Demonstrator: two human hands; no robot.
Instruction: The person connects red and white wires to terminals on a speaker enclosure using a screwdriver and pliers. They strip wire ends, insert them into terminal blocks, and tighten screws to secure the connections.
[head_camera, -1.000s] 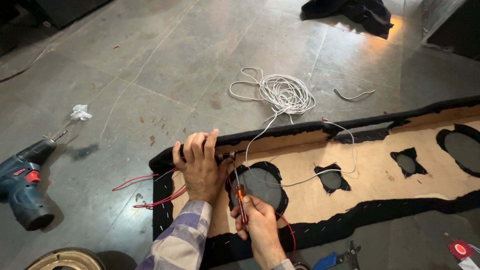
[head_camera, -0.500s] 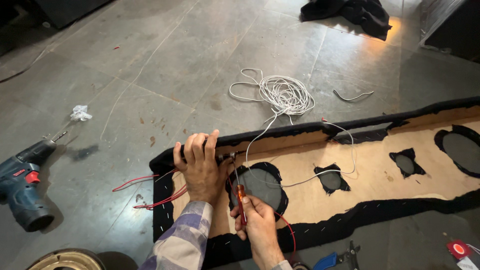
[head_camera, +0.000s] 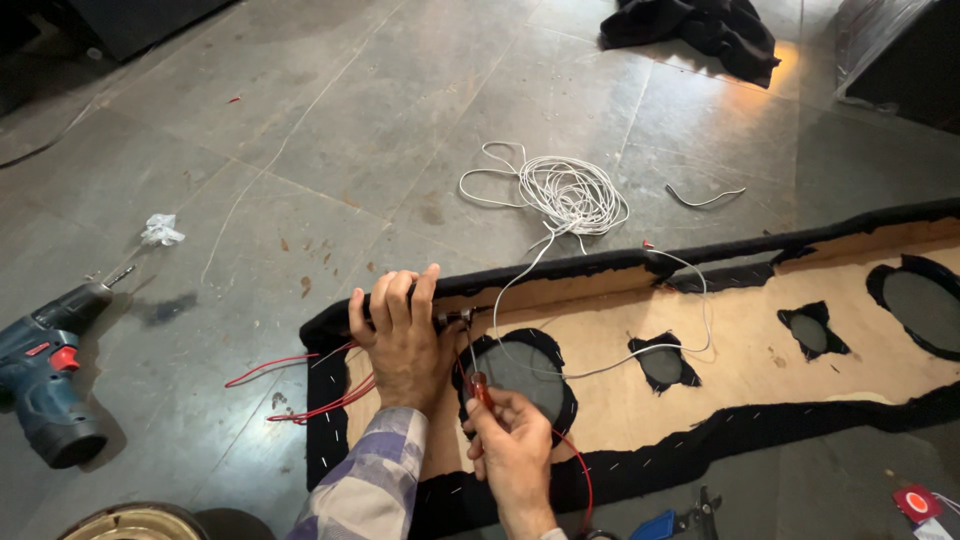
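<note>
Both hands busy — left hand (head_camera: 402, 335) clamps panel edge (head_camera: 560, 272), right hand (head_camera: 512, 445) pinches red wire (head_camera: 482, 388).

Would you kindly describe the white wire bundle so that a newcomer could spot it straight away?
Start at the long board edged in black fabric, lying on the grey floor. Just beyond its far edge, on the bare floor, lies the white wire bundle, a loose tangled coil. One strand runs from it onto the board; unlike the red wires near the left hand, it is white and coiled.

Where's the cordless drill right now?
The cordless drill lies on the floor at the far left, left of the left hand and the red wires.
</note>
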